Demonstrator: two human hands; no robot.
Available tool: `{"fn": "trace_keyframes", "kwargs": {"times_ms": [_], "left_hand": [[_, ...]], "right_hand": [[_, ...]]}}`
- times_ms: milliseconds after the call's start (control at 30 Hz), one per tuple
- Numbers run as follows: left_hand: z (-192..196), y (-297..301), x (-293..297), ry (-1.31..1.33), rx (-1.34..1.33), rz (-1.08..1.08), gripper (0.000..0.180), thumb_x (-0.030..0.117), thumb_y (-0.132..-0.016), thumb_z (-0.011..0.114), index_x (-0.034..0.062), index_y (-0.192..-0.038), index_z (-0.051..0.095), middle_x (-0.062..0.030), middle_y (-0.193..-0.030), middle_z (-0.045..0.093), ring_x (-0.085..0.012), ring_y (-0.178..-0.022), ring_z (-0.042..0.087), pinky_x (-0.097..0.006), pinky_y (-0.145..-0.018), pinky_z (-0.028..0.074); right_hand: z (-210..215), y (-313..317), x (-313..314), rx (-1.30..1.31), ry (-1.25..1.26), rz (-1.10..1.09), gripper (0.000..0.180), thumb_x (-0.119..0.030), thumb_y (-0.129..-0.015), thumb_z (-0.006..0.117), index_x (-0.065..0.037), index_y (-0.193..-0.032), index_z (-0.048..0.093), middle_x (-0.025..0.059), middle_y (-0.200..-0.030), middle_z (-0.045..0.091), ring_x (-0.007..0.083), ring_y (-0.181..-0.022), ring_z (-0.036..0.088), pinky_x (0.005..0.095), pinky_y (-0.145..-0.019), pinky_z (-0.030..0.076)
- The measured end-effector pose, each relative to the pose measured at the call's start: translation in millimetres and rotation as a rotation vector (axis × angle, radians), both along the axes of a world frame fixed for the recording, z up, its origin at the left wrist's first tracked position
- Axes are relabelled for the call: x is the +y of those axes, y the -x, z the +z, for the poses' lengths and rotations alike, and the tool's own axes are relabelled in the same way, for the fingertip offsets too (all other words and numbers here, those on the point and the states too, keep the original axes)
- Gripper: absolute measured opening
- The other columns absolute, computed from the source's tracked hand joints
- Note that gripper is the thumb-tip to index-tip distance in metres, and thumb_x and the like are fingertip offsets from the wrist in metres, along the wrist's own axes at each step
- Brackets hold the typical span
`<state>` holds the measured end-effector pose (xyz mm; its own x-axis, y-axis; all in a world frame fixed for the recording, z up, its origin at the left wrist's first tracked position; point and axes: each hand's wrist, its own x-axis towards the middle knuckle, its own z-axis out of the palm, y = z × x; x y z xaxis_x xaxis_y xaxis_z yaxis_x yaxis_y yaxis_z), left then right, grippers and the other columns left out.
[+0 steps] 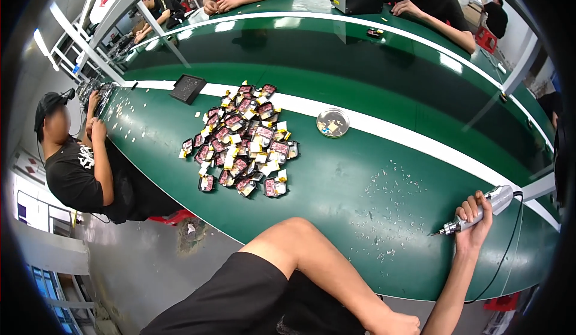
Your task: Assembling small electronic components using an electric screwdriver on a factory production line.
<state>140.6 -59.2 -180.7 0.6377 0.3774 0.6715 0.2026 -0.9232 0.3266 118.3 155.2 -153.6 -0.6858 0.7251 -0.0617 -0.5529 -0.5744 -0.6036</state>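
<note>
My right hand point(473, 222) is wrapped round a grey-silver electric screwdriver point(493, 203) at the right of the green table. The tool lies tilted, with its thin bit pointing left, close to the tabletop. A black cord runs down from its back end. Left of the bit, many tiny silver pieces point(390, 215), which look like small screws, are scattered on the table. My left arm is bent across the lower edge, and my left hand point(393, 324) is low near the table's front edge. Its fingers are hidden, so what it holds, if anything, cannot be seen.
A heap of small black-cased electronic parts point(240, 137) with pink, white and yellow bits covers the middle left. A round metal dish point(333, 123) and a black tray point(187, 89) stand farther back. A co-worker point(81, 161) sits left; others work across a dark green belt point(288, 47).
</note>
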Motion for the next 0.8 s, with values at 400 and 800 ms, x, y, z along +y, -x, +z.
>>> {"fn": "trace_keyframes", "kwargs": {"times_ms": [400,800], "left_hand": [[-2,3,1,0.114,0.119,-0.104,0.017,0.022,-0.080,0.055,0.0084,-0.079,0.065,-0.0072,-0.078,0.065,-0.0251,-0.088,0.059,-0.040,-0.070,0.046],[-3,6,7,0.384,0.419,-0.205,0.016,0.020,-0.081,0.055,0.0060,-0.087,0.061,-0.0109,-0.082,0.062,-0.0311,-0.091,0.059,-0.040,-0.067,0.048]], "right_hand": [[1,-5,2,0.018,0.028,0.005,0.010,-0.014,-0.092,0.049,-0.004,-0.093,0.049,-0.0020,-0.058,0.032,0.0071,-0.049,0.032,0.0233,-0.050,0.033],[0,-4,3,0.019,0.048,0.010,0.010,-0.014,-0.092,0.049,-0.004,-0.093,0.049,-0.0024,-0.057,0.032,0.0070,-0.049,0.032,0.0233,-0.050,0.033]]}}
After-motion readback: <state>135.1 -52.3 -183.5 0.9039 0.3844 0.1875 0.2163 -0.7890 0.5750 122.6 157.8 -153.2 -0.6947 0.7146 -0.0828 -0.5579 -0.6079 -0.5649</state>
